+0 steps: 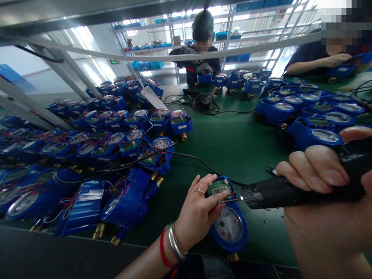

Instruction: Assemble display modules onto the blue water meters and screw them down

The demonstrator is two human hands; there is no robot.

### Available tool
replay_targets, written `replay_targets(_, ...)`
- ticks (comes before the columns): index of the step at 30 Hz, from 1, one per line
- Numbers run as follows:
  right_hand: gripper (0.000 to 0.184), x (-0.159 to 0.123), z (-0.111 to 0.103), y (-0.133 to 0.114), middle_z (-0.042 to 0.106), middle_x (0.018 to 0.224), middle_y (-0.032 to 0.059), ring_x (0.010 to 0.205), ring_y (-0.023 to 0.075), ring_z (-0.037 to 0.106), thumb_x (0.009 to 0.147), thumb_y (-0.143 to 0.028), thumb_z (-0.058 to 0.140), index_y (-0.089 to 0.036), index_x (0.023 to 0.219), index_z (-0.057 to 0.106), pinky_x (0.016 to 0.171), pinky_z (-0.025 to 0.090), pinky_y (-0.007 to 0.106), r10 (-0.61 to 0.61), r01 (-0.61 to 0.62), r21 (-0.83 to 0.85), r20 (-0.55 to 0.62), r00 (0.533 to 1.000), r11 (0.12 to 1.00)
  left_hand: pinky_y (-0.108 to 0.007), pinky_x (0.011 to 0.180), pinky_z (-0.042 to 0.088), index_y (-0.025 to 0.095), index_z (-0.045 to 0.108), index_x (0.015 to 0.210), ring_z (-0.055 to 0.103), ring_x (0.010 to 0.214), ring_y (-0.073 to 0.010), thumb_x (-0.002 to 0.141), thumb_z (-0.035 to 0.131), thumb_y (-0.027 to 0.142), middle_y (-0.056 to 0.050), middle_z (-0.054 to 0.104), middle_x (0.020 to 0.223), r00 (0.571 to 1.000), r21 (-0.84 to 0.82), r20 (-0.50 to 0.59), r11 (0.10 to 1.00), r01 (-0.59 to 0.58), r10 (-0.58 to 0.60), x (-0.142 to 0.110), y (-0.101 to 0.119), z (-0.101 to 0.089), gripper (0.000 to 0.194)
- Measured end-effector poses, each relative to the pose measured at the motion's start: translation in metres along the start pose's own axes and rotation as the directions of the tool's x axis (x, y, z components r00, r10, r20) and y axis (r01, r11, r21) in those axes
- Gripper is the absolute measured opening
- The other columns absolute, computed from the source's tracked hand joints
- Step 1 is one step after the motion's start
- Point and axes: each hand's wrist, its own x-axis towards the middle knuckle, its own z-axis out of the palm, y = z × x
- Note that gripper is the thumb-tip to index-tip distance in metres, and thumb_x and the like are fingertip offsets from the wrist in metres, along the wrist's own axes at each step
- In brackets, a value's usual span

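Note:
My right hand (316,186) is wrapped round a black electric screwdriver (273,193) lying nearly level and pointing left. Its thin bit (231,200) reaches across a blue water meter (244,228) with a lit digital display (220,190) and a round dial (228,224). My left hand (200,209) grips the meter's upper left side. Its index finger lies over the display, and finger and thumb close in around the bit's tip. Whether they pinch a small part there is hidden. A brass fitting (233,257) sticks out at the meter's near end.
Rows of blue meters with exposed wires (116,143) fill the left of the green table (221,135); more meters (314,104) stand at right. Black cables (203,104) lie across it. Two people, one opposite (203,50) and one at right (308,58), handle meters.

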Motion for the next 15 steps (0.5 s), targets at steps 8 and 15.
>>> replay_targets(8, 0.029, -0.0053, 0.0056, 0.0046, 0.029, 0.053, -0.0059, 0.042, 0.0119, 0.025, 0.074, -0.034, 0.070, -0.030, 0.100, 0.058, 0.038, 0.028, 0.031, 0.030, -0.029, -0.024, 0.074, 0.997, 0.999, -0.054, 0.111, 0.032, 0.029, 0.062, 0.120, 0.042, 0.133, -0.0254, 0.085, 0.057, 0.022, -0.011, 0.046, 0.141, 1.000, -0.011, 0.020, 1.000, 0.007, -0.007, -0.0027, -0.0011, 0.0010, 0.036)
replay_targets(15, 0.032, -0.0033, 0.0078, 0.0007, 0.030, 0.050, -0.0060, 0.040, 0.0138, 0.026, 0.071, -0.040, 0.072, -0.035, 0.100, 0.058, 0.036, 0.028, 0.032, 0.020, -0.004, -0.127, 0.128, 0.992, 0.992, -0.055, 0.111, 0.031, 0.027, 0.063, 0.119, 0.043, 0.133, -0.0254, 0.086, 0.055, 0.024, -0.012, 0.047, 0.141, 1.000, -0.005, 0.022, 1.000, 0.006, -0.006, -0.0012, 0.0015, -0.0010, 0.034)
